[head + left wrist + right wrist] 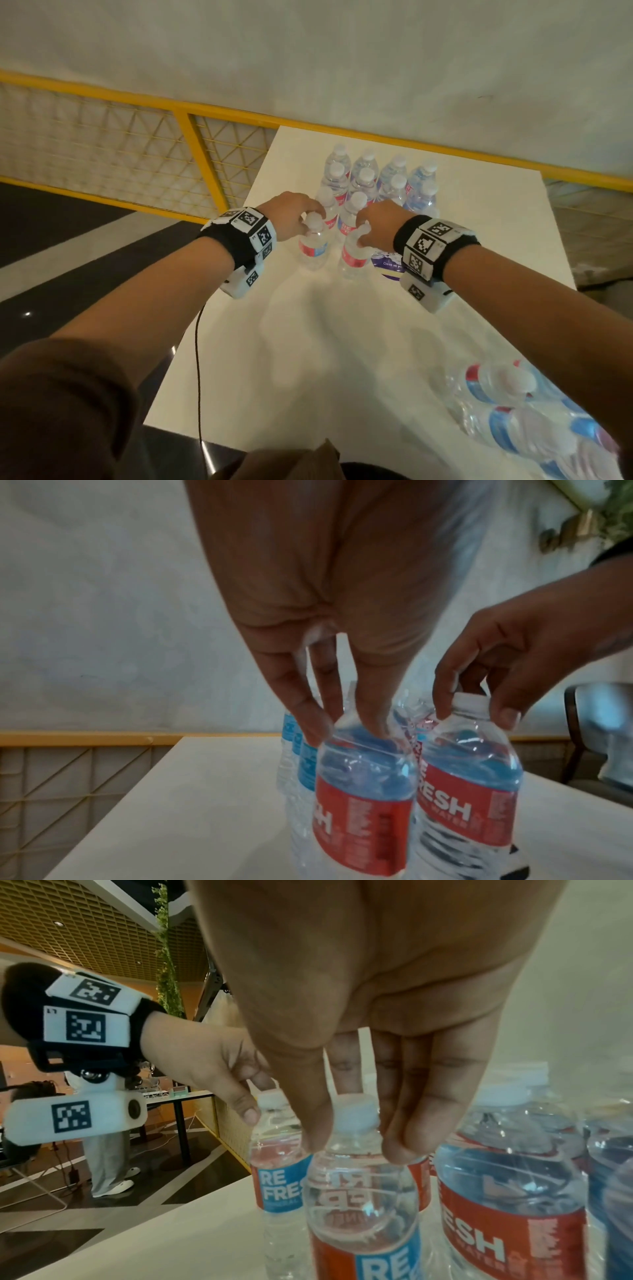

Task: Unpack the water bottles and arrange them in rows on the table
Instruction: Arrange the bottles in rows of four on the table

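The left hand pinches the neck of one water bottle from above, fingers curled round its cap; the right hand does the same to a second bottle just beside it. Both bottles stand upright on the white table, directly in front of the standing rows beyond the fingertips. This looks like the placing step: each bottle wants nudging flush with the row, then releasing. Near the right elbow lies the wrapped pack, still holding bottles to fetch.
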Available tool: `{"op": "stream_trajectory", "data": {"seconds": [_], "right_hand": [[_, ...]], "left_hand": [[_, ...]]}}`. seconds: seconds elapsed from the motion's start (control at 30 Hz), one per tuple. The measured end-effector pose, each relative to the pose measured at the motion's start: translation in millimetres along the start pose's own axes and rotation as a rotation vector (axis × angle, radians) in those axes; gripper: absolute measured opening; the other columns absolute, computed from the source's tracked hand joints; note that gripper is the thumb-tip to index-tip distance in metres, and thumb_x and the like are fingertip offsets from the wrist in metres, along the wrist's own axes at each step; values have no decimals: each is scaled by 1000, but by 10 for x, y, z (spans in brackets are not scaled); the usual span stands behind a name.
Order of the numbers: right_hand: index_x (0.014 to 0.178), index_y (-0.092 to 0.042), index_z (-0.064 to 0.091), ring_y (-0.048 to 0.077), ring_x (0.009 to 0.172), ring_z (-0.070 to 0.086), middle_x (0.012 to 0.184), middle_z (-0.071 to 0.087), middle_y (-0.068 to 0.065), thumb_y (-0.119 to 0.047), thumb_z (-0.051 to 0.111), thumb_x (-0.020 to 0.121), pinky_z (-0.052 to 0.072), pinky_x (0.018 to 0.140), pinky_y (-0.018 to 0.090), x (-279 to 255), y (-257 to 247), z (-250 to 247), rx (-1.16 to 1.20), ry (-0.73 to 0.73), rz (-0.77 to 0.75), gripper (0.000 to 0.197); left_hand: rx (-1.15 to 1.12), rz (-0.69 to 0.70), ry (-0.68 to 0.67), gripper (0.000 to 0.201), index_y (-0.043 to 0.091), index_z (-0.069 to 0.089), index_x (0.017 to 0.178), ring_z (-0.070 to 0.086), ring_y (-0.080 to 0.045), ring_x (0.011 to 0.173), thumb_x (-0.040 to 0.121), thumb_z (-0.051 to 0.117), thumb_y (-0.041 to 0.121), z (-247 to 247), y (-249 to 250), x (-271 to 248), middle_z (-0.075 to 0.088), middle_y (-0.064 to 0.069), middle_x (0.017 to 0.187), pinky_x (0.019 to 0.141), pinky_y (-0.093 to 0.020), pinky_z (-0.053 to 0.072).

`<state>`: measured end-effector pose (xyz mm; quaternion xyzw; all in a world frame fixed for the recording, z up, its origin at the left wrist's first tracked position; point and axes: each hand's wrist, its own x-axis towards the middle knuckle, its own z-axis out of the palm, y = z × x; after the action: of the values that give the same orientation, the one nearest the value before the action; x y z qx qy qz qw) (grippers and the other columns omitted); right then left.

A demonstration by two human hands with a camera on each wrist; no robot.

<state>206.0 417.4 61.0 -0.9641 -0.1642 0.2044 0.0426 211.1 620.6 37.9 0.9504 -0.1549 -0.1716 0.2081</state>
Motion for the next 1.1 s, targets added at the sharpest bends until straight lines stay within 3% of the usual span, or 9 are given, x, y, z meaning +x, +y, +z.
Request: {"op": "stream_trajectory", "data": {"seconds": [0.07, 0.2, 0.37, 0.47, 0.57, 0.67, 0.83, 1.1], "right_hand": [[128, -15, 56, 26, 117, 54, 130, 55, 9, -25, 62, 88, 44, 96, 32, -3, -17, 2, -15, 3, -4, 41], [126, -19, 58, 27, 117, 54, 131, 54, 9, -14, 59, 89, 45, 97, 33, -20, -24, 29, -56, 10, -18, 38], [130, -17, 53, 26, 119, 52, 133, 52, 9, -23, 60, 89, 44, 98, 34, -70, 0, 25, -3, 37, 25, 42], [132, -11, 51, 27, 117, 53, 130, 54, 11, -34, 59, 90, 45, 97, 35, -96, -8, 5, 6, 49, 55, 48], [125, -5, 56, 27, 110, 57, 122, 59, 12, -38, 58, 90, 48, 93, 35, -82, -36, 11, -18, 43, 73, 48], [124, -4, 58, 28, 111, 57, 124, 59, 14, -28, 58, 92, 47, 93, 34, -56, -47, 13, -18, 50, 59, 40], [129, -17, 58, 29, 117, 54, 129, 56, 13, -5, 51, 92, 43, 98, 33, -20, -54, 17, 19, 34, -32, 39], [129, -17, 57, 29, 115, 55, 128, 57, 14, -7, 50, 92, 44, 101, 35, 14, -62, 88, 41, 51, -36, 39]], "left_hand": [[48, -17, 15, 43, 20, 60, 120, 59, -21, 88, 80, 72, 25, -24, 21, 32, 63, -6, 111, 81, -29, 43], [101, -25, 77, 44, 13, 58, 113, 56, -30, 96, 78, 72, 36, 43, 66, 83, 57, -11, 107, 79, -34, 43], [76, -63, 73, 47, 10, 51, 111, 55, -30, 100, 80, 69, 41, 100, 82, 81, 56, -10, 114, 81, -36, 43], [14, -61, 48, 53, 21, 49, 124, 56, -27, 106, 78, 72, 34, 31, 104, 59, 56, -4, 123, 89, -33, 43], [18, -57, 34, 47, 23, 56, 125, 58, -26, 106, 80, 71, 26, -17, 125, 41, 61, -4, 123, 91, -32, 45], [3, -69, 57, 44, 21, 59, 123, 59, -26, 105, 81, 70, 27, 5, 150, 29, 63, -6, 120, 91, -32, 45], [-116, -98, 86, 44, 17, 60, 121, 62, -25, 103, 79, 73, 21, 50, 184, 6, 64, -6, 120, 95, -35, 47], [-174, -124, 122, 46, 19, 63, 121, 62, -21, 103, 76, 75, 23, 98, 171, -9, 67, -6, 115, 87, -25, 44]]}}
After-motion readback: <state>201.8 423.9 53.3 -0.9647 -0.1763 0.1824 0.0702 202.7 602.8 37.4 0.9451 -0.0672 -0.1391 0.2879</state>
